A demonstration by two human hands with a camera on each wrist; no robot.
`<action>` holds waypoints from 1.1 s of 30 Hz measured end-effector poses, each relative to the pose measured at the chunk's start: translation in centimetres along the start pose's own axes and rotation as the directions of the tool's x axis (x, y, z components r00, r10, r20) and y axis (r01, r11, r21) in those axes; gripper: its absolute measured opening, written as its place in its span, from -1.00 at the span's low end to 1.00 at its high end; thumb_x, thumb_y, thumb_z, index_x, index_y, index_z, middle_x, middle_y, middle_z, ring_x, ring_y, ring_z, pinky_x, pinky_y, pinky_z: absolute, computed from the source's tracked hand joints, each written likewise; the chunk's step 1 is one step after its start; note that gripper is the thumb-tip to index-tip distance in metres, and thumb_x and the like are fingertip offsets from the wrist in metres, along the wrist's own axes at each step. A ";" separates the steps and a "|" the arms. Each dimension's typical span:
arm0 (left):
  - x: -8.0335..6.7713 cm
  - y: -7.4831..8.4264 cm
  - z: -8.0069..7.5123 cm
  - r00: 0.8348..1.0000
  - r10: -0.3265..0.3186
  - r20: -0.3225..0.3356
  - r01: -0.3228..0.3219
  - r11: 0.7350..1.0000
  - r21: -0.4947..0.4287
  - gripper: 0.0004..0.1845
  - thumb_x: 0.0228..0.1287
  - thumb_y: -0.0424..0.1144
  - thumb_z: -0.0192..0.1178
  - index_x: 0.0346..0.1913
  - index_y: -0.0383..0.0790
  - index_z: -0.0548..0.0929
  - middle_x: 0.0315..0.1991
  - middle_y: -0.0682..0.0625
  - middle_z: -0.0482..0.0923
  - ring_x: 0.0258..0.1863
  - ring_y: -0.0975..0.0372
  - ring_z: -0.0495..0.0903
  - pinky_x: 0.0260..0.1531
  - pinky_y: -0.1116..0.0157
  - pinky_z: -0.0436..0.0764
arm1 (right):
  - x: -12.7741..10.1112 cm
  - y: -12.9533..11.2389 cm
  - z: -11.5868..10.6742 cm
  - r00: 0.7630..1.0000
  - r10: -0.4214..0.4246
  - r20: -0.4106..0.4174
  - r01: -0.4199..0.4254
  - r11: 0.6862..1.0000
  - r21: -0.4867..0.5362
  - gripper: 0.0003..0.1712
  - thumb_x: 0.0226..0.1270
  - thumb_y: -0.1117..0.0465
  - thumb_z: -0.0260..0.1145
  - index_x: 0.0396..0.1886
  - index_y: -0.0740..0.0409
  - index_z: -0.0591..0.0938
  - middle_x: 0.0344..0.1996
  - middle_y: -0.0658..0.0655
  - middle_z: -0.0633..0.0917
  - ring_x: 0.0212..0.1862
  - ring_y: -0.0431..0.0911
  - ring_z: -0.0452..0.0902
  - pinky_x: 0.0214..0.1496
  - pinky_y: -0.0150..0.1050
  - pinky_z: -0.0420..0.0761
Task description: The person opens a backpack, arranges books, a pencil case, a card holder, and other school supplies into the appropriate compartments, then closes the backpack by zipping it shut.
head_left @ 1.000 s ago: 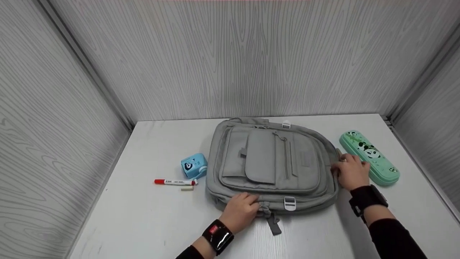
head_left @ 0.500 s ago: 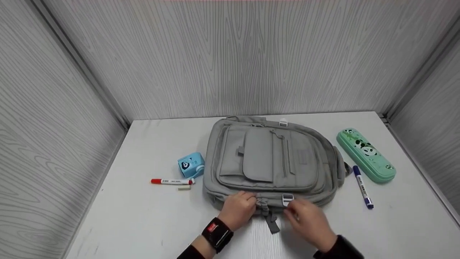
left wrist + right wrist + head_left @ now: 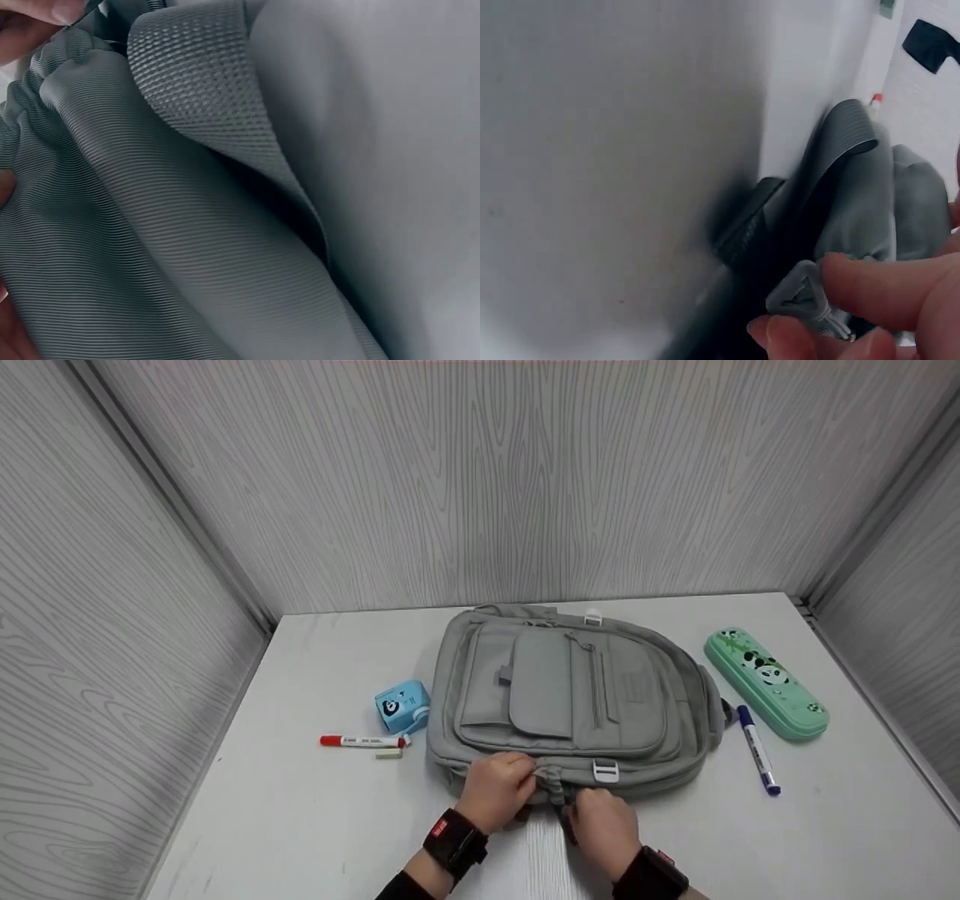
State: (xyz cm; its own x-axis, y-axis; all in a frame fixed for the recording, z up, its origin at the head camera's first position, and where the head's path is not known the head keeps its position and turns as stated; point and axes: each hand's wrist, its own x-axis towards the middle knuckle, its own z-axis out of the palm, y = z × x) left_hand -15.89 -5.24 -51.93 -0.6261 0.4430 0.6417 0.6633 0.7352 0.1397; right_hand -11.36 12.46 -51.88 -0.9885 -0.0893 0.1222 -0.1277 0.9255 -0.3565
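Observation:
A grey backpack lies flat on the white table, front pockets up. At its near edge my left hand grips the bunched fabric beside the zipper; the left wrist view shows the ribbed grey fabric filling the frame, with a fingertip at the top left corner. Just to the right, my right hand pinches a grey zipper pull between thumb and forefinger. The right wrist view shows the pull close up against the dark edge of the backpack.
Left of the backpack sit a blue cube-shaped sharpener, a red marker and a small eraser. To its right lie a blue marker and a green panda pencil case. Grey walls enclose three sides.
My right hand left the backpack's right side, swept to the near edge and took the zipper pull, uncovering the blue marker. My left hand stayed on the near edge.

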 end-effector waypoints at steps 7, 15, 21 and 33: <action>-0.1 0.0 0.2 1.000 -0.009 0.007 0.009 1.000 -0.014 -0.92 -0.01 -0.33 0.43 -0.43 -0.10 0.74 -0.41 0.13 0.74 -0.42 0.33 0.72 -0.42 0.41 0.66 | 0.2 0.3 0.4 0.999 0.031 -0.024 -0.031 0.999 0.015 -0.69 0.07 0.36 0.36 -0.76 0.13 0.48 -0.68 0.18 0.66 -0.64 0.03 0.58 -0.65 -0.07 0.46; -0.4 -0.3 0.2 1.000 0.013 0.001 -0.013 1.000 -0.023 -0.89 -0.03 -0.33 0.45 -0.42 -0.11 0.73 -0.39 0.12 0.75 -0.41 0.33 0.72 -0.40 0.43 0.66 | -0.6 2.5 -0.8 0.986 -0.038 -0.163 0.046 0.998 0.047 -0.68 -0.03 0.30 0.32 -0.74 0.01 0.35 -0.72 -0.04 0.43 -0.65 -0.21 0.29 -0.60 -0.27 0.23; -1.0 -0.7 0.2 0.998 0.065 0.001 -0.065 0.998 -0.009 -0.88 0.01 -0.32 0.44 -0.38 -0.09 0.71 -0.34 0.13 0.74 -0.36 0.34 0.73 -0.37 0.43 0.67 | -1.2 5.0 -1.5 0.914 -0.217 -0.342 0.226 0.974 -0.012 -0.66 -0.13 0.38 0.38 -0.70 -0.02 0.38 -0.70 -0.14 0.42 -0.64 -0.35 0.17 -0.59 -0.42 0.18; -1.6 -2.1 -0.2 0.986 0.160 -0.046 -0.156 0.985 0.080 -0.85 -0.06 -0.33 0.48 -0.41 -0.08 0.71 -0.36 0.16 0.72 -0.39 0.35 0.70 -0.41 0.43 0.67 | -1.9 7.0 -3.3 0.948 -0.171 -0.268 0.177 0.984 -0.003 -0.67 -0.08 0.38 0.41 -0.70 -0.04 0.44 -0.69 -0.17 0.39 -0.62 -0.40 0.13 -0.56 -0.44 0.21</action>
State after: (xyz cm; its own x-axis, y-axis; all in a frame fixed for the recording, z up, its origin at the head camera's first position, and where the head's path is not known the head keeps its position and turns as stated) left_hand -16.19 -7.56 -53.14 -0.4925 0.5308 0.6897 0.7178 0.6959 -0.0230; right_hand -10.09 20.31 -51.57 -0.8935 -0.1444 0.4253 -0.3003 0.8961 -0.3267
